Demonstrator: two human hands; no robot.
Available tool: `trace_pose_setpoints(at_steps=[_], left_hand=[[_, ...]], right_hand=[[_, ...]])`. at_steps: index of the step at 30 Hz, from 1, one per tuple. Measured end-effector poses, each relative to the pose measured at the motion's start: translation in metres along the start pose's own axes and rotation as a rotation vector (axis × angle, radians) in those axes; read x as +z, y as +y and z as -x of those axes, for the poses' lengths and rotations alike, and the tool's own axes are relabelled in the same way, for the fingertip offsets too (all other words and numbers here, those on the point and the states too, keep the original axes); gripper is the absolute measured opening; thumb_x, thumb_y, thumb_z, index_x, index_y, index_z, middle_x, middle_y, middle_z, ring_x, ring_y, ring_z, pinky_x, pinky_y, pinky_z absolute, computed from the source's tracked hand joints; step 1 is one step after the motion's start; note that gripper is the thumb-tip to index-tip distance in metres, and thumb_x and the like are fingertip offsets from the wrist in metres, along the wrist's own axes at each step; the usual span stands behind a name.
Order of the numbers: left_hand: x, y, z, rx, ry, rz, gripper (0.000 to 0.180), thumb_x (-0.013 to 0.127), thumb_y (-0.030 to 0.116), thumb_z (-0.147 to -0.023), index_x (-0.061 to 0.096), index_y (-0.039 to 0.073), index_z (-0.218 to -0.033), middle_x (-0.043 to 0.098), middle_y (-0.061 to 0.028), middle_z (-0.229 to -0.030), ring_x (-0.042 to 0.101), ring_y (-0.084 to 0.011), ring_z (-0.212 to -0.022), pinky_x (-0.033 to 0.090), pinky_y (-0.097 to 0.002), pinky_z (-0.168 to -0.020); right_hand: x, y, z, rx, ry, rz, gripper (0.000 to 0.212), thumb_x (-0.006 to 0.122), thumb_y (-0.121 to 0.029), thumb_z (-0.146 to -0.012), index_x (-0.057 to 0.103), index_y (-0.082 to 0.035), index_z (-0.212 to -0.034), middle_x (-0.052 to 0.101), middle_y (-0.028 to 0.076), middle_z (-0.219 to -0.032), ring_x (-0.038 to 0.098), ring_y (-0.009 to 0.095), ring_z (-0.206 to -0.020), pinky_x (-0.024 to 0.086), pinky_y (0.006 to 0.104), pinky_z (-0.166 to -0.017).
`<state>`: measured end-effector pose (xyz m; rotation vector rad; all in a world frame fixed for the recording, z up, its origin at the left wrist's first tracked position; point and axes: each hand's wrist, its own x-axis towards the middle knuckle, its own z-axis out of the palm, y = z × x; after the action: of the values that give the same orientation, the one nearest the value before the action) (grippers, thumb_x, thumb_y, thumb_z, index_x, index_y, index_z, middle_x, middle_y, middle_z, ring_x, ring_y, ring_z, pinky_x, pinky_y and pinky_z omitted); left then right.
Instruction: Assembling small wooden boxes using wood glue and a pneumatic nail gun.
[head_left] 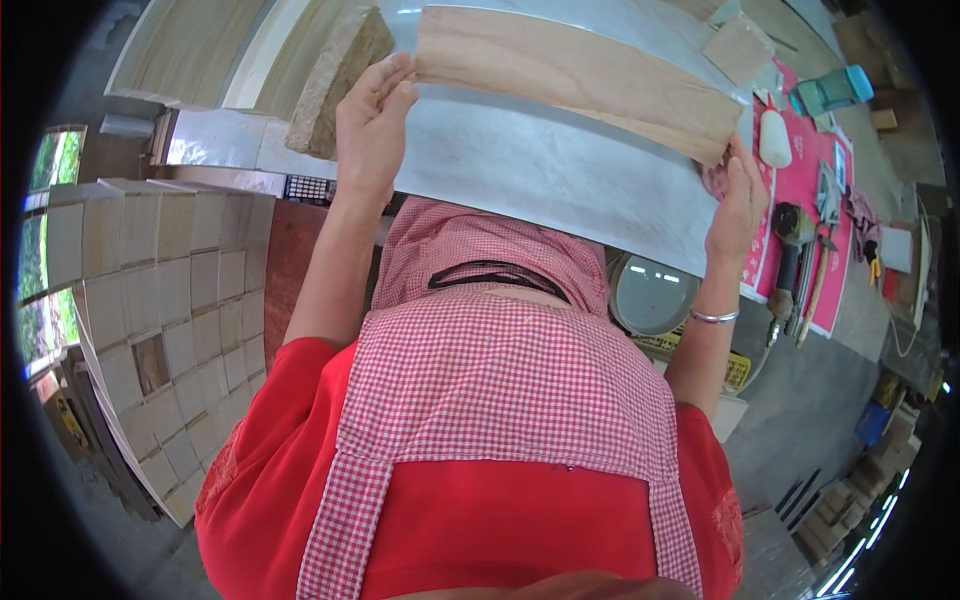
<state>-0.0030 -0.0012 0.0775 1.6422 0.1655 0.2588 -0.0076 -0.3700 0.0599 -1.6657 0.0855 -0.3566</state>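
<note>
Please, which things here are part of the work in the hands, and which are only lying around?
In use:
- wood sheet, held at both ends
- left hand
- right hand
- grey table under it

Lying about:
- white bottle
- hammer
- drill
- teal box
- bucket
- stacked wood squares

plank (575,75): I see it on bench (560,180), between left hand (372,125) and right hand (738,200)
bottle (774,137): right of plank
tile stack (160,300): far left
</note>
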Motion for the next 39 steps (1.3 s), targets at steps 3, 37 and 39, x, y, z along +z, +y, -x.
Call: trace_pose_setpoints(at_steps=[3,37,39], left_hand=[[0.002,0.001,0.008,-0.018,0.008,0.025,0.039,0.054,0.001,-0.094,0.049,-0.008,-0.131,0.056,-0.0177,-0.131,0.054,-0.0232,-0.122,0.043,-0.0315,-0.103],[-0.012,-0.067,0.04,-0.079,-0.081,-0.01,0.044,0.053,-0.006,-0.089,0.044,-0.004,-0.132,0.052,-0.0178,-0.134,0.048,-0.0262,-0.129,0.035,-0.0362,-0.109],[-0.021,-0.079,0.038,-0.07,-0.1,-0.039,0.046,0.052,-0.006,-0.09,0.042,-0.004,-0.135,0.051,-0.0187,-0.136,0.047,-0.0272,-0.13,0.034,-0.0372,-0.11]], right_hand=[[0.003,0.001,0.006,-0.003,0.014,-0.024,0.039,0.042,-0.013,-0.099,0.053,0.009,-0.13,0.06,0.01,-0.119,0.057,0.015,-0.105,0.045,0.0248,-0.088],[-0.006,0.059,0.051,-0.276,0.039,0.488,0.023,0.068,-0.001,-0.085,0.059,0.002,-0.105,0.065,0.009,-0.089,0.066,0.015,-0.081,0.052,0.0275,-0.07],[-0.008,0.062,0.053,-0.3,0.038,0.598,0.016,0.062,-0.004,-0.085,0.061,-0.002,-0.101,0.065,0.016,-0.089,0.067,0.024,-0.078,0.052,0.0343,-0.068]])
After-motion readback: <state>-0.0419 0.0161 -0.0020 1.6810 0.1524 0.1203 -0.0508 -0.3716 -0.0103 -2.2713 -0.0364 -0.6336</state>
